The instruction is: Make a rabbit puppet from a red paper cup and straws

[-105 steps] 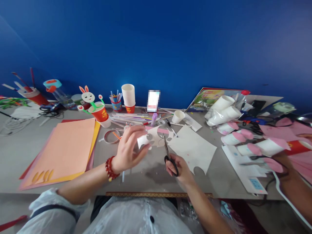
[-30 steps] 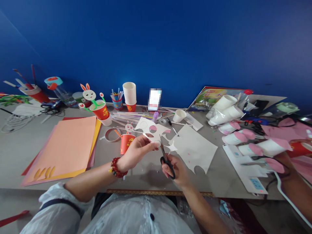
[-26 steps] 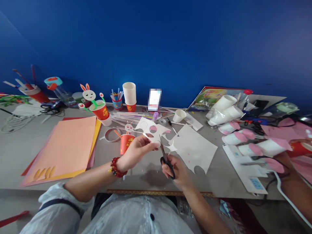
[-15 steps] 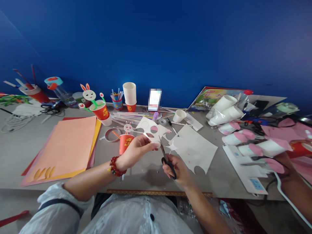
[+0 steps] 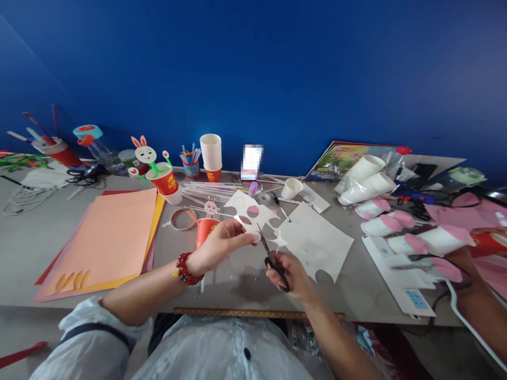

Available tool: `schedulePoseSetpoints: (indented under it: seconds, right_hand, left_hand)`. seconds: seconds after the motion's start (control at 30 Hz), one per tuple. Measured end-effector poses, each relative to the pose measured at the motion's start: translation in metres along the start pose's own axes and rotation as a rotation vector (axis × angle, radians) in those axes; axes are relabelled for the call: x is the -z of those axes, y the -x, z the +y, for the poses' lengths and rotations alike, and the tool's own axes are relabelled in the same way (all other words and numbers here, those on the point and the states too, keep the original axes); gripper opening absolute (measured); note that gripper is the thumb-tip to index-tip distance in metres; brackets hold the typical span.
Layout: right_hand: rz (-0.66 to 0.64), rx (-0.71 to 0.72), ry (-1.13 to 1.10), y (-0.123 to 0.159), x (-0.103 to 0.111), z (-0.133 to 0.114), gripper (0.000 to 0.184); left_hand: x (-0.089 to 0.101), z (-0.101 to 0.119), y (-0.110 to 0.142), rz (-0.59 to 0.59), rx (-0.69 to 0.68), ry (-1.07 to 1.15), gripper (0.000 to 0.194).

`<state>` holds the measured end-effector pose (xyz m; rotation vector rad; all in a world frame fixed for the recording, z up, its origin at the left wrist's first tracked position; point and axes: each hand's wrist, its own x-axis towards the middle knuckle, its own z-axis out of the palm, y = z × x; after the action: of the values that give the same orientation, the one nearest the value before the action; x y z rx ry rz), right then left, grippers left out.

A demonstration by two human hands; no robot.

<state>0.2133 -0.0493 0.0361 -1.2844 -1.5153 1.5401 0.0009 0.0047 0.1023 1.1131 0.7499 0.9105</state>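
Between the thumb and fingers of my left hand (image 5: 222,244) is a small white paper circle (image 5: 257,237). My right hand (image 5: 292,275) is closed around the black handles of a pair of scissors (image 5: 279,272), whose blades point up and away, right beside the circle's edge. Just beyond lies a white sheet with round holes cut in it (image 5: 263,217); whether my left fingers also touch it I cannot tell. A red paper cup with a small rabbit face (image 5: 206,230) stands behind my left hand, partly hidden by it.
A larger white sheet (image 5: 317,240) with cut-outs lies to the right. Coloured paper (image 5: 114,232) is stacked on the left. Farther back are another rabbit cup (image 5: 163,180), stacked white cups (image 5: 210,152) and a phone (image 5: 251,161). At right, a power strip (image 5: 396,274) lies near another person's arm (image 5: 481,301).
The red cup with the rabbit face and the holed white sheet have shifted slightly right. Both hands have barely moved, still holding the circle and the scissors.
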Motion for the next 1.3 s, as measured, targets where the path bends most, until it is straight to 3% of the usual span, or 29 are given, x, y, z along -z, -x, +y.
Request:
schedulePoseSetpoints:
  seconds: [0.3, 0.53, 0.7, 1.3]
  right_hand:
    - [-0.007, 0.006, 0.041, 0.003, 0.002, -0.005, 0.039]
    - [-0.029, -0.017, -0.06, 0.006, -0.001, -0.017, 0.045]
    - [-0.046, 0.057, -0.114, 0.006, -0.005, -0.027, 0.044]
    - [-0.076, 0.084, -0.102, 0.005, -0.001, -0.025, 0.051]
  left_hand:
    - [-0.002, -0.001, 0.002, 0.036, 0.015, 0.037, 0.022]
    - [-0.002, -0.001, 0.002, 0.022, 0.001, 0.038, 0.023]
    - [-0.006, 0.003, 0.002, -0.023, 0.021, -0.033, 0.027]
    - [-0.003, 0.003, 0.002, -0.065, 0.025, -0.125, 0.029]
